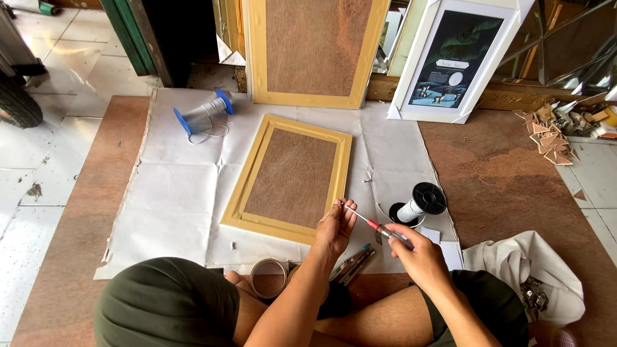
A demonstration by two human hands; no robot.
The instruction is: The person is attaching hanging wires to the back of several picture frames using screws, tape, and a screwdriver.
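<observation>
While I sit cross-legged on the brown mat [514,173], my right hand [418,254] is wrapped around the handle of a screwdriver [379,227], its thin shaft slanting up and to the left. My left hand [334,226] meets the tip, fingertips pressed together there; whether they pinch a small screw I cannot tell. Both hands hover just past the near right corner of the yellow frame [290,177], which lies flat on white paper [173,193] with its long axis running away from me. My left hand is nearer that corner. A black spool [418,202] sits just right of the tool.
</observation>
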